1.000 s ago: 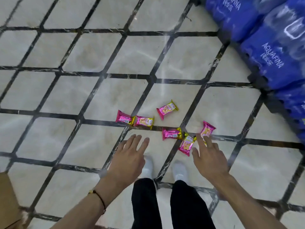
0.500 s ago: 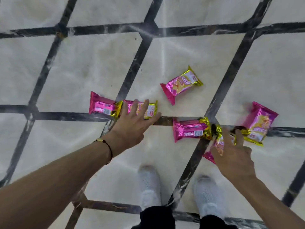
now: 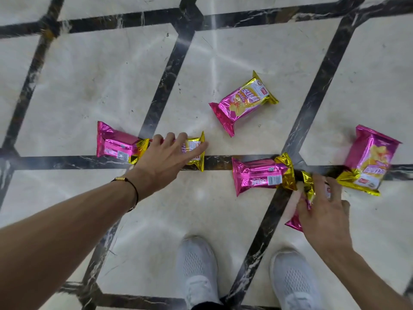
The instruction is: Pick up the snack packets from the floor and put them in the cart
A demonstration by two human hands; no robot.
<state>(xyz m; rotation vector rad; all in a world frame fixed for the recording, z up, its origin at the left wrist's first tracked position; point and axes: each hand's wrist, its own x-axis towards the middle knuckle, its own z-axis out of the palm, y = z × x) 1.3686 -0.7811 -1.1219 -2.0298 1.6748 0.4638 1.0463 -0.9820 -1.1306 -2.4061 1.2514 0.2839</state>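
Several pink-and-gold snack packets lie on the tiled floor. My left hand (image 3: 166, 156) lies flat on one packet (image 3: 197, 153), fingers and thumb stretched across it. Another packet (image 3: 116, 144) touches that one on its left. My right hand (image 3: 324, 209) covers a tilted packet (image 3: 309, 186), with thumb and fingers closing round it; its pink end sticks out below the thumb. Beside it lie a packet (image 3: 259, 176) on the dark grout line and a packet (image 3: 371, 159) at the far right. One more packet (image 3: 243, 101) lies farther away. No cart is in view.
My two white shoes (image 3: 199, 269) stand just below the packets. The floor is pale marble tile (image 3: 89, 81) with dark diagonal strips.
The camera has dropped closer to the floor. My left hand reached forward onto the second packet from the left. My right hand came down over the tilted packet.
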